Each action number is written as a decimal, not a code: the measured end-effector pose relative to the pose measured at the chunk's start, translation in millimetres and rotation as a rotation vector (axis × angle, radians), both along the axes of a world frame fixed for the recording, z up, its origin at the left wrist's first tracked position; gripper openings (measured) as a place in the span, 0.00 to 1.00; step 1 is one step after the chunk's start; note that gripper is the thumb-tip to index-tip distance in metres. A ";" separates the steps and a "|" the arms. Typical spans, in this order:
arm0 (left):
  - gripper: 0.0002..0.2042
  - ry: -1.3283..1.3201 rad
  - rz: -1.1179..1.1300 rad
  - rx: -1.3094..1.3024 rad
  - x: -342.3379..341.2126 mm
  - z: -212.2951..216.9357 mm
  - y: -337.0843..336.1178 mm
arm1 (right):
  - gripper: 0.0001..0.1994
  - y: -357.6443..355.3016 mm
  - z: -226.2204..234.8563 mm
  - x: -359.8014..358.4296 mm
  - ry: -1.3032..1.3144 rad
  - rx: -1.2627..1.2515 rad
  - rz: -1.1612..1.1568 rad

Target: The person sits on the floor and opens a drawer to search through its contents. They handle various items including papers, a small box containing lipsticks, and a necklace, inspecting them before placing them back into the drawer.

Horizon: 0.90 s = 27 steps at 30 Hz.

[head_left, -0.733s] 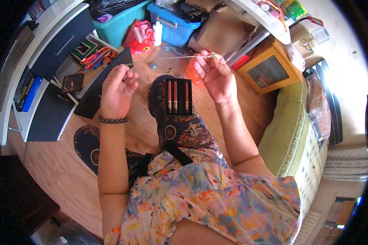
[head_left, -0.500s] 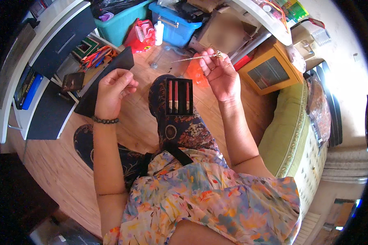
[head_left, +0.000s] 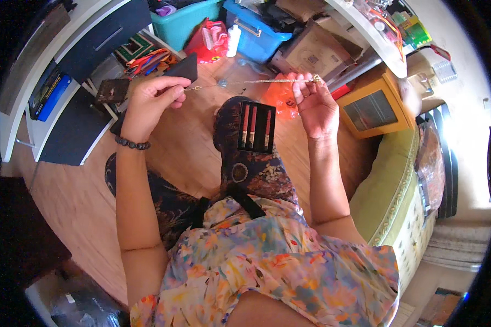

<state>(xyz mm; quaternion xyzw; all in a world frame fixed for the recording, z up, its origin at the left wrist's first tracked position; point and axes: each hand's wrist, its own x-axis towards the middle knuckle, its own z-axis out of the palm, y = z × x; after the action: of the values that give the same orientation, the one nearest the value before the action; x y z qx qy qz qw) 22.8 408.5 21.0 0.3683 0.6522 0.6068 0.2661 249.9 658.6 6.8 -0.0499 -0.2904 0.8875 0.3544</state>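
Observation:
A thin gold-coloured chain (head_left: 250,82) is stretched almost level between my two hands. My left hand (head_left: 157,101) pinches one end of it between thumb and fingertips. At the other end my right hand (head_left: 316,106), palm turned up, pinches the chain near a small shiny knob-like piece (head_left: 315,78). Below the chain, a black open box (head_left: 261,125) rests on my patterned trouser leg. In it lie three slim red tubes (head_left: 253,117) with gold-coloured lower ends, two together and one apart.
A dark drawer unit (head_left: 106,41) with an open drawer of papers stands at the left. Teal (head_left: 185,24) and blue (head_left: 256,32) bins are ahead, with a red bag (head_left: 207,43) and white bottle (head_left: 233,41). An orange cabinet (head_left: 373,106) and green sofa (head_left: 390,174) are on the right.
My left hand has taken hold of the chain's free end, which was dangling from my right hand. The chain is now pulled out between them. The view has shifted slightly.

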 end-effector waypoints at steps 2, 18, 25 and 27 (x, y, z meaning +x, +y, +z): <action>0.08 0.048 -0.012 0.009 1.4 2.5 0.6 | 0.09 -1.1 1.3 0.0 0.022 0.010 0.024; 0.06 0.062 0.050 0.138 16.9 -7.5 20.1 | 0.08 -4.1 6.4 6.5 -0.013 0.004 0.006; 0.06 -0.158 0.206 0.208 16.8 16.8 13.6 | 0.07 -29.4 1.5 -4.9 -0.096 -0.052 0.010; 0.07 -0.234 0.152 0.293 10.5 18.5 14.9 | 0.09 -38.5 -6.3 -9.0 -0.079 -0.100 0.077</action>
<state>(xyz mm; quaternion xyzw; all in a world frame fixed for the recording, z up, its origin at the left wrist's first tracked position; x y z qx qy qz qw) 33.3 423.5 39.6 0.2797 0.5473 0.7523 0.2373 240.9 620.1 0.6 -0.0913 -0.2610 0.9112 0.3053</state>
